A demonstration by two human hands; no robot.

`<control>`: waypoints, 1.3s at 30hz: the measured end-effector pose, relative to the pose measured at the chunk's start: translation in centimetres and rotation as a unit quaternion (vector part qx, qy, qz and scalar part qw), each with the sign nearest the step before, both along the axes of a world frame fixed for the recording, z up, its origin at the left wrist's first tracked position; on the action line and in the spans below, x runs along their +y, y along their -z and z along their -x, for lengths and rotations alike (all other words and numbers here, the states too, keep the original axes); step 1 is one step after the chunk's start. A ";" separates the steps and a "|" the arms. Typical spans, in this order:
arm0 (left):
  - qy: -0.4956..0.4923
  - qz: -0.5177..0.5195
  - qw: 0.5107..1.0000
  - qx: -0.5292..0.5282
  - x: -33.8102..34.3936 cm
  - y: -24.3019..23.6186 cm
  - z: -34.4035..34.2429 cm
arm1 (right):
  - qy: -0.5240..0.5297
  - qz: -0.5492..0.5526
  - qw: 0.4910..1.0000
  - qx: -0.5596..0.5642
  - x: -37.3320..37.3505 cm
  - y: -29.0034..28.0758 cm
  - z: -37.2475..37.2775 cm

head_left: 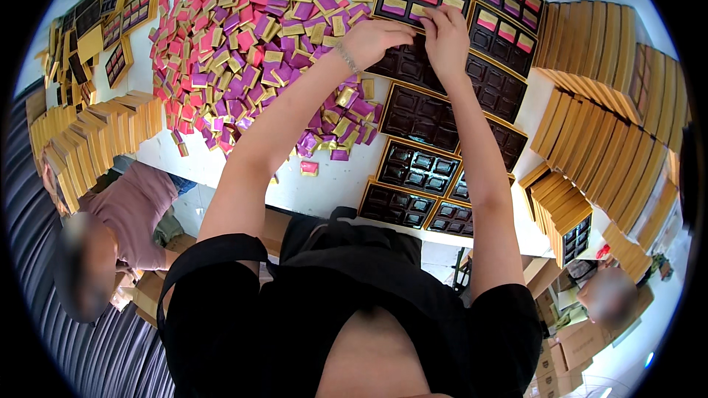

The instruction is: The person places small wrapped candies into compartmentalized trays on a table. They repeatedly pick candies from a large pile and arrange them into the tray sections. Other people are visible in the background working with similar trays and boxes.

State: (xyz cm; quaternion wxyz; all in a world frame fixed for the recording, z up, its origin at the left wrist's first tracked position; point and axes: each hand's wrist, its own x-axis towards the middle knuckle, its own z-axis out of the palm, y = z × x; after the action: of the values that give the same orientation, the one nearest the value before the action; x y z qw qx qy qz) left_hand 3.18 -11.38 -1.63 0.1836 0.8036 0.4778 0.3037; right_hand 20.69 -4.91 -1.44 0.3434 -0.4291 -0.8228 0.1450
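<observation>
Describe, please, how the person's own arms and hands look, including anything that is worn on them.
The left hand is ungloved, with a thin, silvery bracelet at the wrist. The right hand is also ungloved, with nothing visible at its wrist. Short black sleeves end above the elbows.

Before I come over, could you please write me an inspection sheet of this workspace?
Surface: white tabletop, partly covered.
Job's things: wrapped pieces in pink, purple and gold, heaped left of centre; black trays with gold edges, side by side; the far ones hold pieces, the near ones show bare compartments.
Clutter: gold-edged stacks at right and left; one pink piece lies apart.
Hands: left hand and right hand close together at a far tray; grip unclear.
Cables: nothing seen.
Surroundings: one person at left, another at right; cardboard boxes lower right.
</observation>
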 end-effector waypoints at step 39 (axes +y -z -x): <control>-0.283 0.031 0.959 0.001 6.7 3.8 12.9 | -0.088 -0.131 0.879 -0.450 5.9 0.4 15.5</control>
State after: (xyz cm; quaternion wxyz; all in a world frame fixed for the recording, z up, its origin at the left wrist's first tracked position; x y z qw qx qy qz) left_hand -9.76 -4.70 -5.39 0.1144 0.6300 0.6948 0.3277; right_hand 5.21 1.02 -1.81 -0.0247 -0.3253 -0.9344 -0.1430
